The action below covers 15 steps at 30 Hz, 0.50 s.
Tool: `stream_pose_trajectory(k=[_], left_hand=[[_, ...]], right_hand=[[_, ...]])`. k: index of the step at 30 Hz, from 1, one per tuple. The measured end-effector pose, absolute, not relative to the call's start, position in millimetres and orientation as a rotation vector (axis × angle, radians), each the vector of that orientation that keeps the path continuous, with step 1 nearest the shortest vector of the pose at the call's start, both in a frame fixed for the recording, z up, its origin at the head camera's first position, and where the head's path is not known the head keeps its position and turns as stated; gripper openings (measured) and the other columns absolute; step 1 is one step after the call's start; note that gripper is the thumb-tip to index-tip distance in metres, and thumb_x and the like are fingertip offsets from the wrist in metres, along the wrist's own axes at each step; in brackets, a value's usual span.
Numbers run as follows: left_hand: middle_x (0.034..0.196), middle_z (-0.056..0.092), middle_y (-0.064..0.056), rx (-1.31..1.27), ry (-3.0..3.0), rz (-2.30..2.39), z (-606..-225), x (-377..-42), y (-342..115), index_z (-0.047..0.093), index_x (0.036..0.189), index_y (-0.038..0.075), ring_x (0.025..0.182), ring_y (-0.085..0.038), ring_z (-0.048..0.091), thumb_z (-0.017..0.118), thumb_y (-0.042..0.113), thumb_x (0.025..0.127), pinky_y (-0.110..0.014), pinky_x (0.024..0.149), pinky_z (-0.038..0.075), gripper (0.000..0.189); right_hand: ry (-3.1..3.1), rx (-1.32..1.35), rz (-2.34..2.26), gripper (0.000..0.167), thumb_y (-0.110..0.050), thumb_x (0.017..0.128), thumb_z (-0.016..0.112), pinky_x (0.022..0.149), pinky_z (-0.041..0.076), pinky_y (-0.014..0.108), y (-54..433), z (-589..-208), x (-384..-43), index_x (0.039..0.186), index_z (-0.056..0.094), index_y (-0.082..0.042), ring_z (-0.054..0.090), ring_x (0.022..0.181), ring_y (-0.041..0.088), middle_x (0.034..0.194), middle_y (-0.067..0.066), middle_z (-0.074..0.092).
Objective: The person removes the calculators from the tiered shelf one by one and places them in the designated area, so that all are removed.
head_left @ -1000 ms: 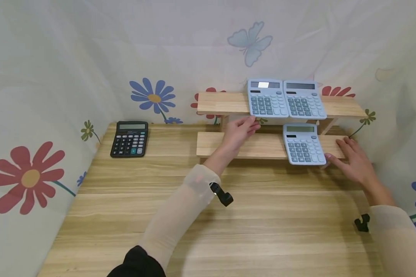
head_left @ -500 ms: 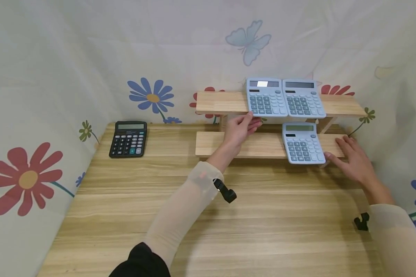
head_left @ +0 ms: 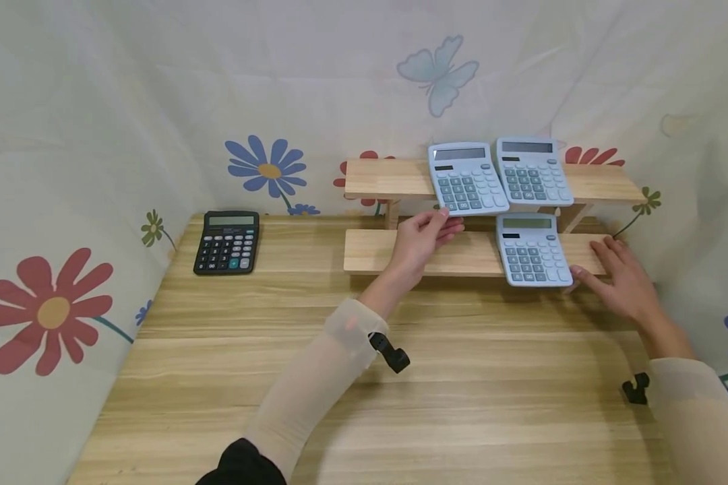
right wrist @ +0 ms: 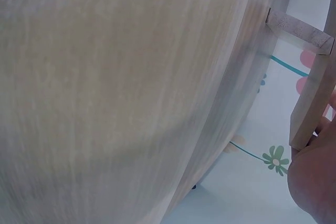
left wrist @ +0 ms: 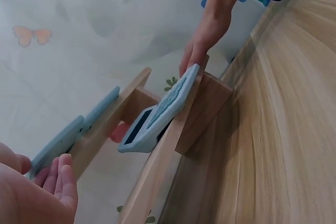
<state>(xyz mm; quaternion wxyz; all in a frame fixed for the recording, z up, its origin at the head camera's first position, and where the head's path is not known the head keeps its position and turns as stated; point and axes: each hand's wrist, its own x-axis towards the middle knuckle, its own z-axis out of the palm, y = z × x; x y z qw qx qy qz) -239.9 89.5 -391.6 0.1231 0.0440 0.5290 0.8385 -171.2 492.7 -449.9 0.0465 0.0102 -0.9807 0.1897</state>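
Resting spread right hand [head_left: 623, 279], cropped in its wrist view, on lower shelf [head_left: 467, 257]; pinching calculator [head_left: 468, 178], now tugged forward, with left hand [head_left: 420, 242].

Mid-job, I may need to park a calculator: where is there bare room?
Bare: the tabletop between the black calculator and the lower shelf; that shelf's left end, beside the left hand; both ends of the upper shelf. Crowded: the upper shelf's middle, with two blue calculators; the lower shelf's right, between the third blue calculator and the right hand.
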Motion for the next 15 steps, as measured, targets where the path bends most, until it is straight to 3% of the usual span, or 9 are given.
stream_pose_trajectory(k=[11, 15], left_hand=[[0.124, 0.074, -0.022, 0.158, 1.51, 2.414, -392, -236, 86, 0.07, 0.124, 0.003, 0.108, -0.022, 0.076, 0.062, 0.028, 0.11, -0.044, 0.109, 0.055, 0.029], [0.124, 0.074, -0.017, 0.121, 1.407, 2.409, -389, -243, 91, 0.065, 0.134, 0.004, 0.113, -0.024, 0.074, 0.061, 0.029, 0.11, -0.037, 0.105, 0.057, 0.035]], right_hand=[[-2.997, 0.031, 0.588, 0.089, -0.054, 0.106, 0.052, 0.125, 0.005, 0.074, 491, -445, -173, 0.165, 0.021, 0.004, -0.003, 0.16, 0.048, 0.173, 0.031, 0.007], [-3.001, 0.028, 0.587, 0.088, -0.054, 0.106, 0.051, 0.125, 0.004, 0.074, 493, -449, -172, 0.165, 0.02, 0.004, -0.002, 0.16, 0.049, 0.173, 0.031, 0.006]])
